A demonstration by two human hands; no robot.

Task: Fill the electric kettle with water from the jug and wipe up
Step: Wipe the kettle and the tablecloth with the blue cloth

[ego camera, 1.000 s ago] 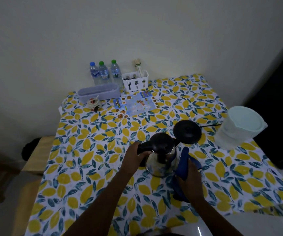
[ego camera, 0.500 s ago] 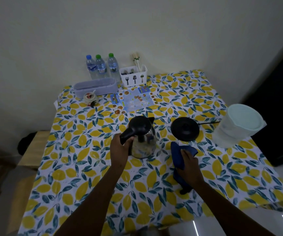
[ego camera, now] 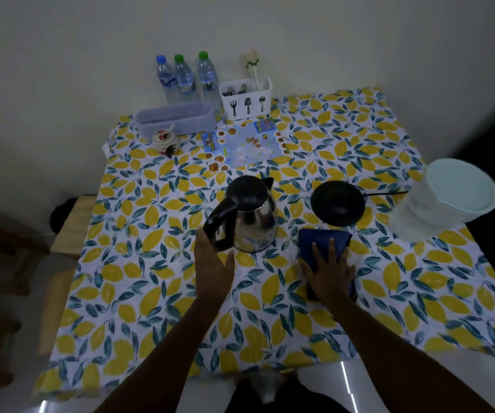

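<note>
The steel electric kettle with its black lid and handle stands upright on the lemon-print tablecloth, off its round black base, which lies to its right. My left hand is just below the kettle's handle, fingers apart, holding nothing. My right hand presses flat on a folded blue cloth lying on the table in front of the base. The translucent water jug with a pale lid stands at the table's right edge.
Three water bottles, a white cutlery caddy, a lilac box, a small cup and a printed leaflet sit along the back. The base's cord runs right. A wooden stool stands left of the table.
My left hand carried the kettle left and away from me, set it on the table and let go of the handle. My right hand laid the blue cloth flat on the table.
</note>
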